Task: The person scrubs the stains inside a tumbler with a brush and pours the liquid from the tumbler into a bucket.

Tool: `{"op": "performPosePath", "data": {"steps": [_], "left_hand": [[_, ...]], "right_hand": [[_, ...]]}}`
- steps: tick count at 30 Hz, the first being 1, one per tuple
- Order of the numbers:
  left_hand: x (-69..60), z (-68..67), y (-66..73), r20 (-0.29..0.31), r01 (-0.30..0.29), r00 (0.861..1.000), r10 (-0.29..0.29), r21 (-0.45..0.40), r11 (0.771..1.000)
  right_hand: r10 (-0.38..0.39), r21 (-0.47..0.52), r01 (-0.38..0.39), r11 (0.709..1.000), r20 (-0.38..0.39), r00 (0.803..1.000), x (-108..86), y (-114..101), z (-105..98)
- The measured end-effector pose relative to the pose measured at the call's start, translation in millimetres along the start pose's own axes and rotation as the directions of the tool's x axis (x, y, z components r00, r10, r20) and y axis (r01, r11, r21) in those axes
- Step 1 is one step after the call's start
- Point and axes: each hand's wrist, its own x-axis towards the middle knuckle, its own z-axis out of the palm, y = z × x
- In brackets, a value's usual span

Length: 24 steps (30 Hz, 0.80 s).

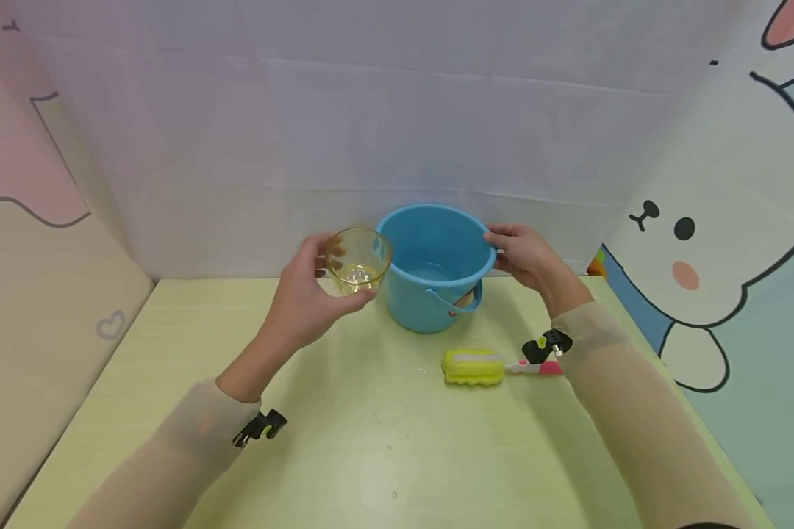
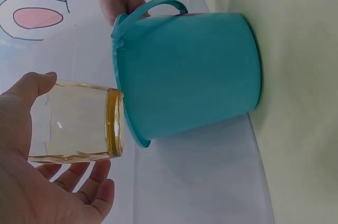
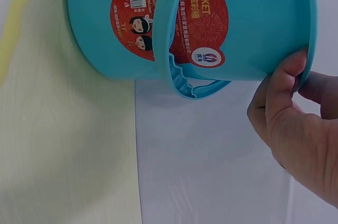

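My left hand (image 1: pixel 298 301) grips a see-through amber glass (image 1: pixel 359 261), thumb on one side and fingers round the other. The glass is upright, its thick base (image 2: pixel 114 123) lowest, close beside the left rim of a blue plastic bucket (image 1: pixel 417 312). On the bucket's far right side, my right hand (image 1: pixel 529 257) pinches the rim between thumb and fingers. The bucket stands upright on the table, its handle (image 3: pixel 163 28) hanging down in front of a red label (image 3: pixel 203 18). Whether the bucket or the glass contains water, I cannot tell.
A yellow sponge brush (image 1: pixel 473 367) with a pink and white handle (image 1: pixel 549 368) lies in front of the bucket, partly below my right wrist. Small drops dot the pale yellow table (image 1: pixel 370 448). A white sheet (image 1: pixel 370 125) hangs behind; printed cartoon walls flank both sides.
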Motion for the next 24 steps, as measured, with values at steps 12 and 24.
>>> {"op": "performPosePath", "data": {"steps": [12, 24], "left_hand": [[-38.9, 20.0, -20.2, 0.100, 0.113, 0.989, -0.111, -0.020, 0.993], [-61.9, 34.0, -33.1, 0.177, 0.218, 0.960, -0.216, 0.006, 0.976]], "right_hand": [[-0.005, 0.003, 0.005, 1.000, -0.007, 1.000, 1.7, 0.5, -0.5], [0.000, 0.007, 0.000, 1.000, -0.012, 1.000, 2.2, 1.5, -0.8]]}}
